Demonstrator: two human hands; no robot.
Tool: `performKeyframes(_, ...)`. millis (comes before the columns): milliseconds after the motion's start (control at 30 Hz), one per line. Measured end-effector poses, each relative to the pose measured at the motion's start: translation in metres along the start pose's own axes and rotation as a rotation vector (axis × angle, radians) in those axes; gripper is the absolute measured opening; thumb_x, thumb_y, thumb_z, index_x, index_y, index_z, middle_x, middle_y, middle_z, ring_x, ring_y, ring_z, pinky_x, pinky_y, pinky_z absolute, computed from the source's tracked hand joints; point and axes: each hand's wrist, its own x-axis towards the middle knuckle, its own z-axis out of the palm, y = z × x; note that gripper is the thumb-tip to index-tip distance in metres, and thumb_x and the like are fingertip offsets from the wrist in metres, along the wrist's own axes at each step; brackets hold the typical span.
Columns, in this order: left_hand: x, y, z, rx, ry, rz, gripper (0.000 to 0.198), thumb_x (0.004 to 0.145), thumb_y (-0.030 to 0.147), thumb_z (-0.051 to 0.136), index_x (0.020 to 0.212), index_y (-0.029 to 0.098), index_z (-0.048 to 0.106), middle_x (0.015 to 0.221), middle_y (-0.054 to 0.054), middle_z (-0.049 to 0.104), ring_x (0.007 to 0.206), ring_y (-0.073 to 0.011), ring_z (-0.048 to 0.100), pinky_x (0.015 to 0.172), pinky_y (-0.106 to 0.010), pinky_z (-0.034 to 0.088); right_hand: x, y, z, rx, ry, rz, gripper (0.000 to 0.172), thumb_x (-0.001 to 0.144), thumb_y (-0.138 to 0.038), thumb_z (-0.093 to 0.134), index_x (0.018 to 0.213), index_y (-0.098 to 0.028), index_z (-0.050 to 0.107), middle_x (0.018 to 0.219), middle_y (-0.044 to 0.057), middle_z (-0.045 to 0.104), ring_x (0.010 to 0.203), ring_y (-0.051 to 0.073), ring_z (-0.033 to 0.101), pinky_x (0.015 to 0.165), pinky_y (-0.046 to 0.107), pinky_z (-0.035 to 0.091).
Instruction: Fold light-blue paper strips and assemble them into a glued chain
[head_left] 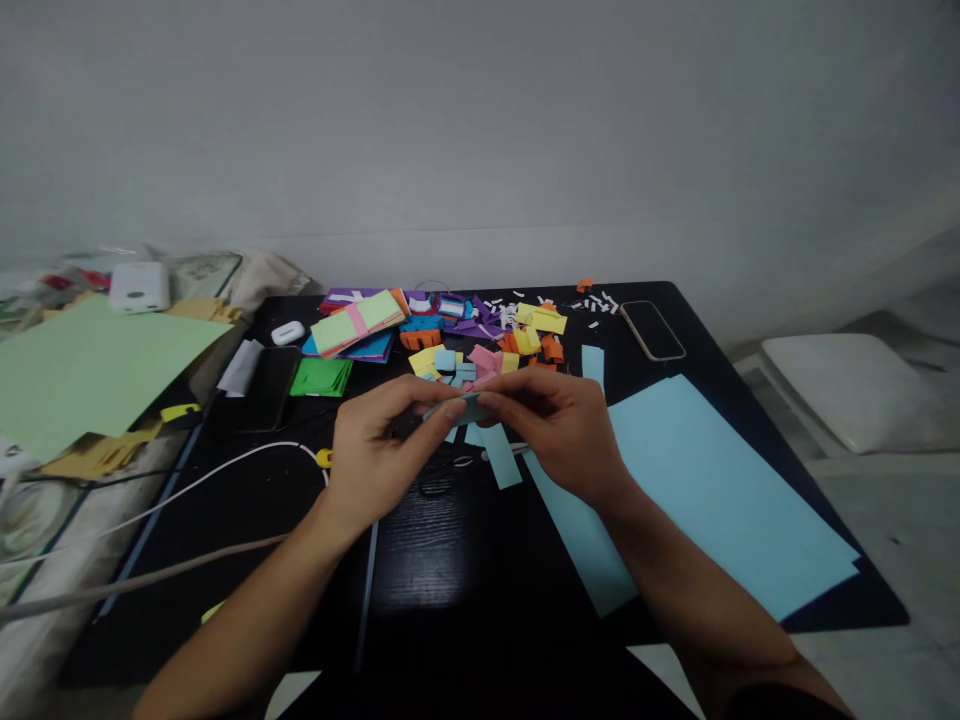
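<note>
Between the fingertips of both hands is a small piece of light blue paper (470, 408), held above the middle of the black table. My left hand (375, 445) pinches its left end with thumb and forefinger. My right hand (566, 425) pinches the right end the same way. Just below hangs or lies a light blue paper strip (501, 458); I cannot tell whether it is joined to the held piece. A pair of scissors (459, 462) lies partly hidden under the hands. Behind the fingers are pink paper pieces (484, 360) and yellow paper pieces (427, 362).
Large light blue sheets (697, 490) cover the table's right side. A phone (652, 331) lies at the back right, near white scraps. Folded coloured papers (358, 322), green papers (321, 377) and a dark phone (268, 388) sit left. A white cable (217, 468) crosses the left side.
</note>
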Motion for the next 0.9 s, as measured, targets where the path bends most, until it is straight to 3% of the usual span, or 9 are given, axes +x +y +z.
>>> performKeyframes(133, -0.001, 0.000, 0.000, 0.028, 0.028, -0.025, 0.005, 0.094, 0.026, 0.076, 0.093, 0.023, 0.080, 0.079, 0.001, 0.079, 0.065, -0.0130, 0.069, 0.061, -0.026, 0.054, 0.000, 0.000, 0.000, 0.041, -0.034, 0.010, 0.019, 0.084, -0.041, 0.088, 0.095, -0.026, 0.085, 0.091, 0.002, 0.084, 0.078, 0.019, 0.080, 0.078, 0.037, 0.071)
performKeyframes(367, 0.000, -0.004, -0.002, 0.012, 0.034, -0.047, 0.007, 0.095, 0.029, 0.076, 0.095, 0.024, 0.081, 0.081, 0.001, 0.079, 0.067, -0.0132, 0.071, 0.059, -0.025, 0.053, 0.004, -0.004, -0.009, 0.115, -0.201, 0.078, 0.021, 0.089, -0.034, 0.083, 0.109, -0.028, 0.084, 0.102, 0.002, 0.084, 0.095, 0.020, 0.081, 0.090, 0.038, 0.069)
performKeyframes(600, 0.001, -0.002, 0.002, 0.000, 0.004, -0.036, 0.005, 0.093, 0.024, 0.077, 0.095, 0.024, 0.082, 0.079, 0.000, 0.080, 0.065, -0.0139, 0.072, 0.065, -0.027, 0.060, 0.001, 0.002, 0.000, -0.004, -0.022, -0.006, 0.018, 0.085, -0.039, 0.087, 0.093, -0.023, 0.084, 0.085, 0.002, 0.083, 0.072, 0.016, 0.078, 0.072, 0.030, 0.068)
performKeyframes(900, 0.004, -0.006, -0.003, -0.122, 0.044, -0.149, 0.005, 0.089, 0.026, 0.081, 0.093, 0.024, 0.083, 0.071, 0.002, 0.078, 0.058, -0.0134, 0.071, 0.056, -0.024, 0.059, 0.002, 0.000, -0.001, -0.070, 0.074, -0.054, 0.009, 0.089, -0.034, 0.083, 0.091, -0.025, 0.083, 0.082, 0.001, 0.082, 0.071, 0.018, 0.079, 0.071, 0.033, 0.070)
